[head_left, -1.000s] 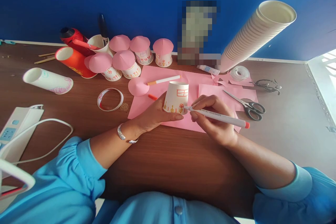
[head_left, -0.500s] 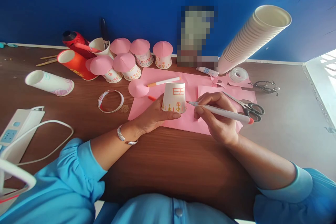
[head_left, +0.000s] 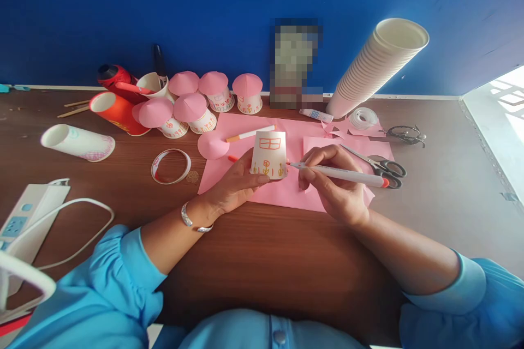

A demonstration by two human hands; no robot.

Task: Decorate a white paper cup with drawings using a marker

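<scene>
My left hand grips an upside-down white paper cup low on its side. A red window and red and yellow flowers are drawn on it. Between the thumb and fingers of my right hand is a white felt-tip pen with a red end. Its tip is close to the cup's right edge; whether it touches I cannot tell. Pink paper lies under both hands. Just behind the cup are an orange-and-white marker and a pink paper cone.
Several decorated cups with pink cone roofs stand at the back, left of a tall leaning stack of paper cups. Scissors, clear tape and glasses lie right. A tape ring and power strip are left.
The cup has turned slightly in my left hand, so the window and flowers face me more squarely. The pen has stayed by its right side. The whole view has shifted a little.
</scene>
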